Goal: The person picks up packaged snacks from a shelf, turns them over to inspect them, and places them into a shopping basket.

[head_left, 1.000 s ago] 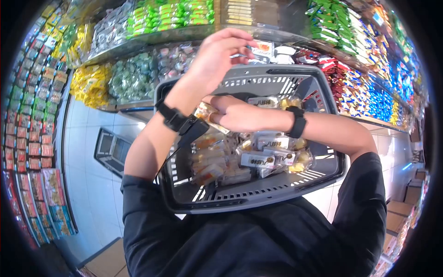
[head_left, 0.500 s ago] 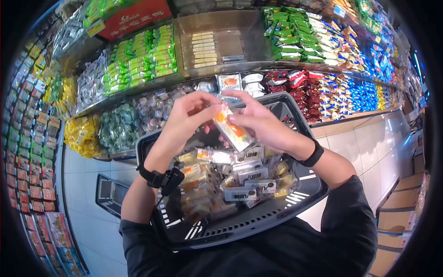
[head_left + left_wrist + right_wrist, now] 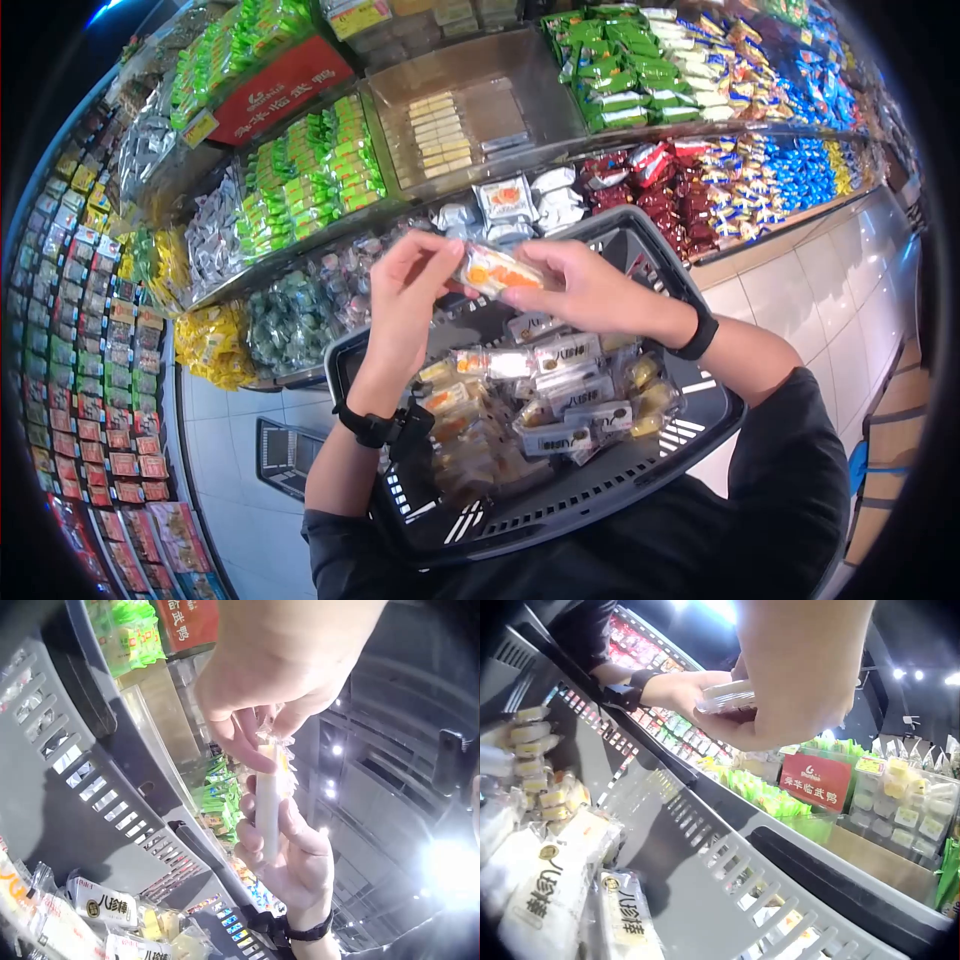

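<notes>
A clear-wrapped snack bar (image 3: pixel 503 272) with an orange-and-white printed label is held between both hands above the basket. At its left end, the thumb and fingers of my left hand (image 3: pixel 402 300) pinch the wrapper. My right hand (image 3: pixel 605 290) grips the other end, thumb along the near side. In the left wrist view the bar (image 3: pixel 268 802) stands on edge, showing a pale, plain side. Below the hands, the grey shopping basket (image 3: pixel 520 535) holds a pile of similar wrapped bars (image 3: pixel 575 390), some with white labels and dark characters.
Ahead are shelf bins with green packets (image 3: pixel 305 175), a partly filled tan bin (image 3: pixel 500 90), dark red packets (image 3: pixel 665 200) and blue-wrapped snacks (image 3: pixel 805 175). Another basket (image 3: pixel 285 455) stands on the floor at left. Hanging packets (image 3: pixel 90 370) line the left side; cardboard boxes (image 3: pixel 890 440) are at right.
My right hand has come up from inside the basket with the bar, and my left hand has joined it. Since half a second ago the bar has turned from steeply slanted to nearly level.
</notes>
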`<act>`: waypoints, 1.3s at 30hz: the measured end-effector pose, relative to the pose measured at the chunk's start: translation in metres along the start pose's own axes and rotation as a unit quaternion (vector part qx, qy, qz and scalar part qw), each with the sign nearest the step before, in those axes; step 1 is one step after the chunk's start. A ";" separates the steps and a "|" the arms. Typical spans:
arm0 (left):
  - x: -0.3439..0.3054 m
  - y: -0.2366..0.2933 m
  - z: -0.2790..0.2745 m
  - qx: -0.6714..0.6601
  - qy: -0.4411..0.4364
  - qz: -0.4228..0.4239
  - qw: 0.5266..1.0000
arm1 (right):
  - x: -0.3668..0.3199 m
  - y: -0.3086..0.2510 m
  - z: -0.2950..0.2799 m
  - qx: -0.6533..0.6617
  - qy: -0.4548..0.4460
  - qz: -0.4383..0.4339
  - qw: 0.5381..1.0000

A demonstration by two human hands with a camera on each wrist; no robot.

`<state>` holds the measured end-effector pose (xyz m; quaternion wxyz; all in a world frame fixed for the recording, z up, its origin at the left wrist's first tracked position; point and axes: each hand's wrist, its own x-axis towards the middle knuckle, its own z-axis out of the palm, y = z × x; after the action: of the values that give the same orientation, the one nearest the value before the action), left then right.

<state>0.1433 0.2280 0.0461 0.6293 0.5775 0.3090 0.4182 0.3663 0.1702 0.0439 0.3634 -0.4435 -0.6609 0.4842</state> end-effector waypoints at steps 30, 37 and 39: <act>-0.003 -0.011 0.029 -0.114 -0.113 -0.048 0.986 | 0.387 0.084 -0.127 -0.748 0.100 -0.251 0.607; 0.000 -0.013 0.029 -0.107 -0.121 -0.059 0.985 | 0.396 0.084 -0.120 -0.753 0.059 -0.178 0.631; 0.000 -0.014 0.029 -0.116 -0.119 -0.066 0.984 | 0.395 0.081 -0.116 -0.761 0.038 -0.167 0.626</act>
<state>0.1713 0.2145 0.0361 0.7504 0.5247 0.2194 0.3369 0.3553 0.5888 0.0168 -0.0037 -0.4620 -0.8425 -0.2771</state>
